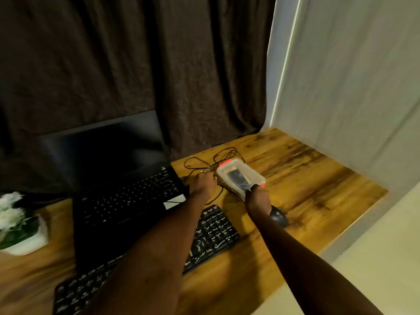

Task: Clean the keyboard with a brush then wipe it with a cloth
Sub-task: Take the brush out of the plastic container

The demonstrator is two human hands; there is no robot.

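Observation:
A black external keyboard (213, 230) lies along the desk's front edge, and my left forearm covers its middle. Behind it stands a clear plastic box (254, 176) with orange latches. Inside are a dark brush-like tool (237, 178) and something yellowish under it. My left hand (203, 184) presses against the box's left wall with curled fingers. At the box's near end my right hand (258, 197) is closed on the end of the dark tool. The blur hides the finer finger detail.
An open black laptop (127, 194) sits left of the box. A black mouse (279, 217) lies under my right wrist. A thin black cable (218, 156) loops behind the box. At the far left stands a white pot with a plant (22, 233). A curtain and a wall close in the wooden desk (306, 178).

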